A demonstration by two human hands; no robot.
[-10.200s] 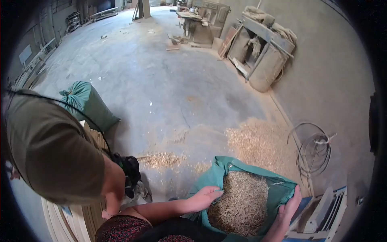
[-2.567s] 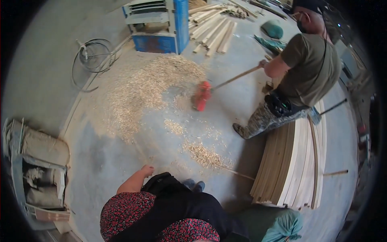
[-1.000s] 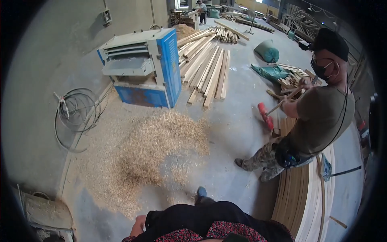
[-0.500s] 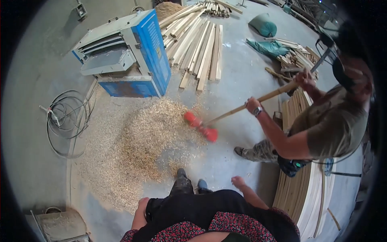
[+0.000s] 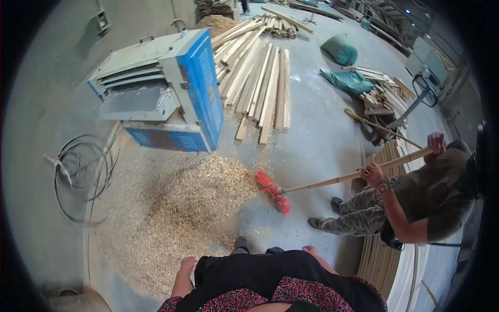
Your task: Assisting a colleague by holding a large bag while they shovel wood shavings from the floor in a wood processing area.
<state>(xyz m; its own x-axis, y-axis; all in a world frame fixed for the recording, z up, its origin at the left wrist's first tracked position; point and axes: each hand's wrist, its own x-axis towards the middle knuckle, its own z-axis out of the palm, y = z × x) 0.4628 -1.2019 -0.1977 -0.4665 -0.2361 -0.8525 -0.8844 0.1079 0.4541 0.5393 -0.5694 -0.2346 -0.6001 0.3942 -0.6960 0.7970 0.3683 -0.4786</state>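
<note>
My left hand point(image 5: 187, 264) hangs at my left side, against the dark apron point(image 5: 254, 270). A small pale patch shows beside it, too unclear to name. My right hand point(image 5: 311, 251) is by my right hip, partly hidden behind the apron. The fingers of both hands are too small and covered to read. In front of my feet lies a broad heap of wood shavings point(image 5: 208, 190). At its right edge rests the red head of a broom point(image 5: 273, 192). Another person point(image 5: 410, 203) on the right grips its long wooden handle point(image 5: 332, 181) with both hands.
A blue and white woodworking machine point(image 5: 200, 99) stands behind the heap, with loose timber strips point(image 5: 265, 88) to its right. Coiled cable point(image 5: 78, 171) lies at left. Green sacks point(image 5: 340, 49), scrap wood point(image 5: 387, 96) and stacked boards point(image 5: 384, 260) line the right side.
The other person has stepped back to the right, and the broom head has shifted slightly right and nearer. My right hand has drawn in toward my body. The view has tilted up.
</note>
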